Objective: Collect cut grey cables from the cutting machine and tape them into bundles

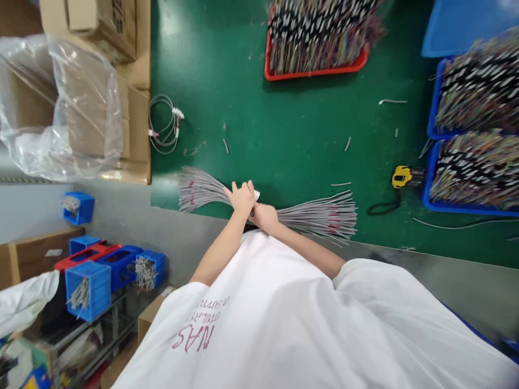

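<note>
A thick bundle of grey cables [312, 216] lies along the near edge of the green table, its cut ends fanned out at both sides and reddish marks near them. Around its middle is my left hand [242, 201], fingers wrapped and closed. My right hand [265, 217] is closed on the bundle just beside it, the two hands touching or nearly so. Between them shows a small white piece [257, 195] and something dark; what these are I cannot make out. The bundle's middle is mostly hidden by my hands.
A red tray [316, 74] of wires stands at the back, blue trays [466, 205] of wires at right. A yellow-black tape measure [401, 176], wire scraps and a coiled cable [164, 124] lie on the table [284, 129]. At left are a plastic-lined carton [93, 119] and blue bins [89, 292].
</note>
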{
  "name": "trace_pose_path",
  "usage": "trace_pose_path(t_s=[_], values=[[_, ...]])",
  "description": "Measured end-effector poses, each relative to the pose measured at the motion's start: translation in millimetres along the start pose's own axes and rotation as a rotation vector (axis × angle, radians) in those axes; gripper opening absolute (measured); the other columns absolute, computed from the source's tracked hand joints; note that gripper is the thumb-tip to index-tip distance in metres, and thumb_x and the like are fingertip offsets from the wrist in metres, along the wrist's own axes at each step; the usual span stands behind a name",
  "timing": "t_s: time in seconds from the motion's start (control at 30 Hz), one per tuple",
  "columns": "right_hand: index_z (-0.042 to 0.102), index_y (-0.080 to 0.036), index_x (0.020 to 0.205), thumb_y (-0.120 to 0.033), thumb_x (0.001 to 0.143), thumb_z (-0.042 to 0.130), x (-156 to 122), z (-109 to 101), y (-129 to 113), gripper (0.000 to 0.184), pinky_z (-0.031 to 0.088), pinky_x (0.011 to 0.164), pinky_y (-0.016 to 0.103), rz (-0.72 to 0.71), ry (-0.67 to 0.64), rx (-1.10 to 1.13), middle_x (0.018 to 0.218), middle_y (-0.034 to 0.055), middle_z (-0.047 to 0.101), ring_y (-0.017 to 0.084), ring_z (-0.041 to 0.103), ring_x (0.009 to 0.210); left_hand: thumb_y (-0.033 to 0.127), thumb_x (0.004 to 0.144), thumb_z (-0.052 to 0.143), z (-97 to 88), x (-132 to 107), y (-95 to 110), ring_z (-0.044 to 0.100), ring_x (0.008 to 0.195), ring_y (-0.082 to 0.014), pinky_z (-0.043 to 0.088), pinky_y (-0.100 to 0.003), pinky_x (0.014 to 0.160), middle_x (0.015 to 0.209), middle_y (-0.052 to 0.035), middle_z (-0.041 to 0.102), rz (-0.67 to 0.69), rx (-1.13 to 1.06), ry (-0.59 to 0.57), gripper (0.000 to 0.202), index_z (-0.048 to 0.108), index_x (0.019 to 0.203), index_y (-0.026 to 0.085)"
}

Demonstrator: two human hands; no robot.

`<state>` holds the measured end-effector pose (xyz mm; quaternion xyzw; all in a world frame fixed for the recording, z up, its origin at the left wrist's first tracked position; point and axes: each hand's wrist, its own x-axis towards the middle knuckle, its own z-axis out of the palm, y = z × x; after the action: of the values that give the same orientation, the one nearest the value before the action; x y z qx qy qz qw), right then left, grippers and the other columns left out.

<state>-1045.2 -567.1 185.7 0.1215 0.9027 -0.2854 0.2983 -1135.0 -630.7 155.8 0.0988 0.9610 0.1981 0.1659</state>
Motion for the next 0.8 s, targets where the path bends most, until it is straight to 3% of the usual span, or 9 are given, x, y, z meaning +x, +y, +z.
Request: trace_pose_path(t_s=[0.1, 0.17, 0.3, 0.37, 0.43, 0.5, 0.57, 0.7, 0.8], values=[[0.064, -0.015, 0.107, -0.029, 0.084, 0.065, 1.3, -2.3, 1.4, 0.027, 0.050, 0.078, 0.030, -0.003, -0.016, 0.001, 0.102, 0.0140, 0.074, 0.026, 0.071, 0.093, 0.047, 0.100, 0.029, -10.8, -10.3, -19.0, 0.042, 0.136, -0.0353, 0.025, -0.069, 0.107, 0.108, -0.0191, 0.070, 0.073, 0.122, 0.072, 0.046, 0.063, 0.103, 0.016], [0.063, -0.015, 0.107, -0.030, 0.082, 0.067, 2.3, -1.7, 2.9, 0.030, 0.049, 0.079, 0.031, -0.007, -0.013, 0.010, 0.103, 0.0139, 0.073, 0.026, 0.071, 0.094, 0.038, 0.100, 0.027, -23.1, -32.5, -48.2, 0.042, 0.137, -0.0334, 0.025, -0.068, 0.109, 0.122, -0.0197, 0.064, 0.135, 0.143, 0.076, 0.041, 0.059, 0.115, 0.016], [0.061, -0.017, 0.109, -0.031, 0.083, 0.066, 5.1, 4.6, 5.9, 0.030, 0.048, 0.079, 0.031, 0.002, -0.007, 0.021, 0.103, 0.0120, 0.073, 0.026, 0.070, 0.094, 0.029, 0.098, 0.028, -40.6, -91.1, -117.4, 0.057, 0.119, -0.0305, 0.042, -0.059, 0.104, 0.114, -0.0193, 0.065, 0.258, 0.145, -0.060, 0.037, 0.057, 0.119, 0.016], [0.061, -0.018, 0.107, -0.031, 0.083, 0.064, 7.7, 9.2, 7.4, 0.028, 0.048, 0.077, 0.031, 0.003, -0.006, 0.020, 0.100, 0.0107, 0.073, 0.025, 0.070, 0.092, 0.035, 0.096, 0.038, -36.0, -99.2, -136.4, 0.058, 0.120, -0.0306, 0.044, -0.055, 0.104, 0.116, -0.0184, 0.065, 0.305, 0.129, -0.153, 0.037, 0.057, 0.122, 0.016], [0.061, -0.018, 0.107, -0.032, 0.081, 0.065, 10.8, 13.8, 9.1, 0.029, 0.048, 0.075, 0.031, -0.001, -0.005, 0.020, 0.098, 0.0099, 0.073, 0.026, 0.070, 0.090, 0.042, 0.094, 0.044, -22.8, -80.7, -140.2, 0.047, 0.135, -0.0327, 0.037, -0.054, 0.112, 0.133, -0.0218, 0.057, 0.374, 0.131, -0.210, 0.051, 0.049, 0.134, 0.011], [0.060, -0.019, 0.107, -0.031, 0.080, 0.065, 13.5, 17.3, 10.8, 0.031, 0.047, 0.074, 0.031, -0.004, -0.004, 0.022, 0.097, 0.0093, 0.073, 0.026, 0.070, 0.088, 0.047, 0.094, 0.046, -6.8, -42.7, -133.2, 0.027, 0.147, -0.0347, 0.027, -0.056, 0.118, 0.149, -0.0251, 0.042, 0.479, 0.144, -0.223, 0.067, 0.036, 0.145, 0.005], [0.060, -0.019, 0.108, -0.031, 0.078, 0.066, 14.9, 18.9, 11.8, 0.032, 0.047, 0.074, 0.031, 0.002, -0.004, 0.024, 0.097, 0.0092, 0.073, 0.026, 0.069, 0.088, 0.046, 0.095, 0.045, 6.3, -1.1, -122.5, 0.016, 0.151, -0.0336, 0.019, -0.057, 0.121, 0.156, -0.0224, 0.034, 0.637, 0.114, -0.230, 0.070, 0.029, 0.150, 0.006], [0.061, -0.018, 0.105, -0.030, 0.078, 0.066, 12.8, 15.6, 10.5, 0.030, 0.047, 0.075, 0.030, 0.031, -0.025, 0.018, 0.098, 0.0096, 0.073, 0.026, 0.069, 0.089, 0.037, 0.098, 0.043, 17.3, 46.1, -112.5, 0.029, 0.148, -0.0238, 0.015, -0.052, 0.123, 0.149, -0.0058, 0.049, 1.008, -0.049, -0.424, 0.047, 0.043, 0.145, 0.028], [0.061, -0.018, 0.105, -0.029, 0.078, 0.065, 9.3, 10.8, 10.0, 0.029, 0.046, 0.078, 0.030, 0.056, -0.055, 0.005, 0.098, 0.0090, 0.073, 0.025, 0.069, 0.091, 0.035, 0.096, 0.049, 18.6, 45.7, -118.0, 0.045, 0.137, -0.0223, 0.021, -0.049, 0.122, 0.137, -0.0028, 0.059, 1.015, -0.180, -0.543, 0.036, 0.059, 0.130, 0.033]])
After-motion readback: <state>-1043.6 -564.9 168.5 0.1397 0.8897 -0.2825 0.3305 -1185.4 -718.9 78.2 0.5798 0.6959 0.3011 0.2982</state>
